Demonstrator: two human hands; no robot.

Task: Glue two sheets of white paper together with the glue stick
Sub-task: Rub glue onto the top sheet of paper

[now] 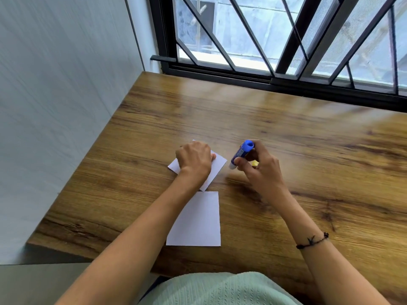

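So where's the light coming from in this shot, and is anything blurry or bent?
Head view: daylight enters through the barred window, leaving glare on the far part of the wooden table; the wall at left is motion-smeared, the right hand with the glue stick slightly soft; wide-angle bowing curves the table edges.

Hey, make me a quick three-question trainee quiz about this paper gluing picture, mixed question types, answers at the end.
1. True or false: the right hand holds the glue stick.
2. Which sheet does the left hand rest on? A: far sheet. B: near sheet.
3. Fill in: the glue stick's upper end is coloured ____.

Key: 1 true. 2 A. 3 blue.
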